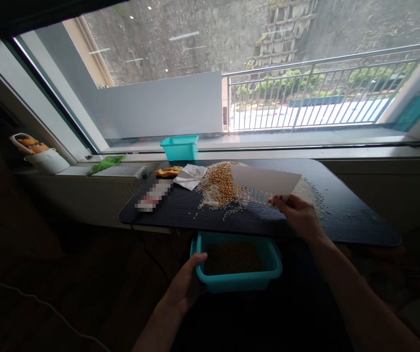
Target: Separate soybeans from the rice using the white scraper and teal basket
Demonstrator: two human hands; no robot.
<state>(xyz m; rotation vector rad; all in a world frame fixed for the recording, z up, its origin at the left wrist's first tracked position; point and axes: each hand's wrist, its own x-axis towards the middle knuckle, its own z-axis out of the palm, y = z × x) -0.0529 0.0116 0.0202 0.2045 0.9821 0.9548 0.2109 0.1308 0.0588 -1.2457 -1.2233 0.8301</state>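
Observation:
My left hand grips the left rim of a teal plastic bin just below the table's front edge, thumb over the rim. Small brownish beans lie in its bottom. My right hand pinches the lower right corner of a white card with a row of slots along its lower edge. The card stands tilted over the tabletop. Left of it, golden beans lie mixed with white grains that look like rice. More white grains spread to its right, partly hidden by card and hand.
The dark table stands against the window. On it are a second teal bin, a crumpled white tissue, orange-brown pieces and a blurred-out packet. A white pot and green netting sit at the left.

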